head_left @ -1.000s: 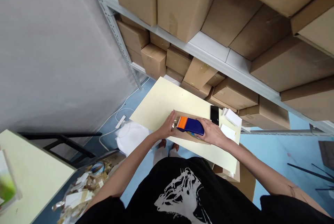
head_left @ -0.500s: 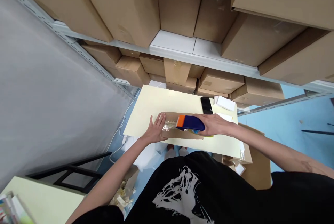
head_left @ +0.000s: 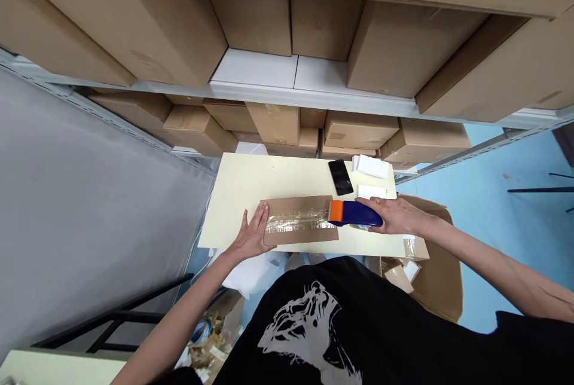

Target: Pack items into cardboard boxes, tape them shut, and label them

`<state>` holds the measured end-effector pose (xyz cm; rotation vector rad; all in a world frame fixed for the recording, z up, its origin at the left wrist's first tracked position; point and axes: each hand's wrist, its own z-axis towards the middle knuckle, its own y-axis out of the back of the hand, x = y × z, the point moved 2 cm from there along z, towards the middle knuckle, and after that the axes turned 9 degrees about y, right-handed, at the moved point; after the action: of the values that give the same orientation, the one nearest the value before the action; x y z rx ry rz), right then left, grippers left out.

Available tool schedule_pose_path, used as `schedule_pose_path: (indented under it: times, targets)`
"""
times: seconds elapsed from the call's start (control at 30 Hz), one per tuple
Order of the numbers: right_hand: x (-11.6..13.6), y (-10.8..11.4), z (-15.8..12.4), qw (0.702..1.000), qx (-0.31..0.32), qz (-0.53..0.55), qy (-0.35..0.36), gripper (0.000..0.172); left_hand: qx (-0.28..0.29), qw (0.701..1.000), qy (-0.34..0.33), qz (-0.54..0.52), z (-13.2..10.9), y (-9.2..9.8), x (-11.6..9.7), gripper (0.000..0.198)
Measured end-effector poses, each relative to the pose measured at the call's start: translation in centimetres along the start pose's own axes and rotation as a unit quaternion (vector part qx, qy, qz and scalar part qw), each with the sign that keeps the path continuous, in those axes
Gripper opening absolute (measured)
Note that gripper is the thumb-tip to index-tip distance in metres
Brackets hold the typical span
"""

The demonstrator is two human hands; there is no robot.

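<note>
A long narrow cardboard box [head_left: 300, 201] lies flat on the pale yellow table [head_left: 255, 176]. A strip of clear shiny packing tape [head_left: 298, 220] runs along its top from the left end to the right end. My left hand [head_left: 252, 234] rests over the box's left end, fingers apart. In my right hand [head_left: 394, 216] is a dark blue tape dispenser [head_left: 356, 213] with an orange front. Its orange end touches the box's right edge, and its underside is mostly hidden by my hand.
Behind my right hand lie a black phone [head_left: 341, 177] and white boxes [head_left: 373, 166]. Shelves [head_left: 269, 93] loaded with cardboard boxes rise beyond the table. An open carton [head_left: 442, 277] with small boxes stands at the right, and another with scraps [head_left: 215, 337] is at lower left.
My right hand has drawn the tape dispenser rightward along the box to its right end, leaving a longer strip of tape. My left hand stays on the left end. The view has shifted.
</note>
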<state>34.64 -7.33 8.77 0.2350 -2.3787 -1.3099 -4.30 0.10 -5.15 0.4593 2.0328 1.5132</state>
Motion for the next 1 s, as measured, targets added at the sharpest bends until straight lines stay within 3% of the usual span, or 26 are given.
schedule_pose_path:
  times: [0.47,0.63,0.7,0.83,0.93,1.0]
  targets:
    - [-4.4,-6.8,1.9,0.999,0.013,0.052,0.005,0.074,0.023,0.999,0.001,-0.042,0.5,0.3,-0.6,0.120]
    - [-3.9,-8.7,2.4,0.997,-0.017,0.079,0.008,0.068,0.045,0.980,0.031,-0.189,-0.4,-0.2,-0.3,0.127]
    - [-3.4,-9.5,2.6,0.994,-0.028,0.107,-0.001,0.068,0.041,0.952,0.085,-0.291,-1.3,-1.2,-0.2,0.122]
    - [-2.7,-11.1,3.4,0.982,-0.040,0.180,-0.038,0.058,0.040,0.858,0.223,-0.460,-2.8,-3.6,-0.6,0.078]
    - [-1.9,-11.1,4.1,0.975,-0.051,0.206,-0.061,0.052,0.009,0.793,0.297,-0.531,-2.7,-4.2,-0.8,0.071]
    - [-0.9,-9.8,4.3,0.972,-0.059,0.215,-0.076,0.051,-0.015,0.760,0.323,-0.564,-2.3,-3.8,-0.2,0.070]
